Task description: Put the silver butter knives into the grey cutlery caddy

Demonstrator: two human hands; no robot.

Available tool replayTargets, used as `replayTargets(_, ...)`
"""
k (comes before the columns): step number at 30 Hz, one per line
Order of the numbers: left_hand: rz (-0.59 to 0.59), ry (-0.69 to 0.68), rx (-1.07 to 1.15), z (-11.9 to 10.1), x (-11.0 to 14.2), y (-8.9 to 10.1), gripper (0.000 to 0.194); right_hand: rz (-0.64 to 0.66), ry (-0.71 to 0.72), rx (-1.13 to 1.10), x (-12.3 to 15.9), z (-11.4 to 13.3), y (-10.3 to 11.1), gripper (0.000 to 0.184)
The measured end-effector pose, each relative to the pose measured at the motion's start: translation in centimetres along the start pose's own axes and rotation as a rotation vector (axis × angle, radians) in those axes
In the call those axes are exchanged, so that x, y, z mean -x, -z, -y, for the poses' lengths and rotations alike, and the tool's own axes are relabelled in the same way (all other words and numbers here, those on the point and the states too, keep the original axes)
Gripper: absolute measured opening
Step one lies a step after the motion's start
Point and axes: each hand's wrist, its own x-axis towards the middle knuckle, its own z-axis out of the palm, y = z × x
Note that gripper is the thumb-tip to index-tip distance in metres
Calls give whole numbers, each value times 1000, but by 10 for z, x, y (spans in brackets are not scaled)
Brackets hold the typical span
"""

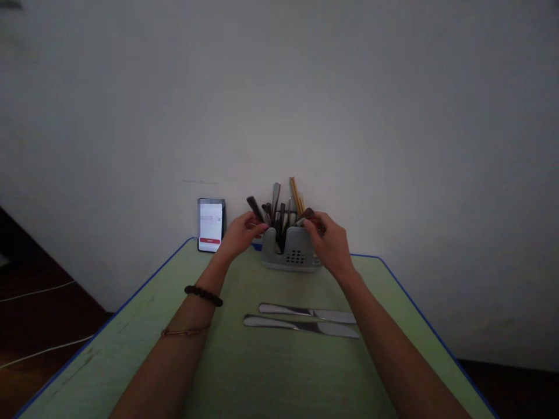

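A grey cutlery holder [296, 240] with round holes in its front stands at the far end of the table. Several metal handles [276, 195] and wooden chopsticks [296, 194] stick up out of it. At its left end, my left hand [241, 235] has thumb and fingers closed around the base of a dark cutlery handle [254, 206]. My right hand [329, 240] is at the right end, fingers closed on a piece of cutlery [307, 213] that leans over the rim. Two table knives [301, 327] lie side by side in front of the holder, blades pointing right.
The green table [279, 384] has a blue edge and stands against a pale wall [279, 105]. Left of the holder, a phone [210, 226] with a lit screen leans upright against the wall. Thin white cables [43, 352] run over the dark floor at left.
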Motion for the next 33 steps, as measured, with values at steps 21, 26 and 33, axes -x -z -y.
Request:
replayTargets(21,13,42,22,-7,-1,5,26,16,177,152,-48,17,-25,18)
replayTargets(26,-26,80,48,-6,-2,3,32,10,211,167,-31,9,-27,20)
replayTargets(33,6,109,-36,-1,0,2,23,15,144,202,-20,2,-16,25)
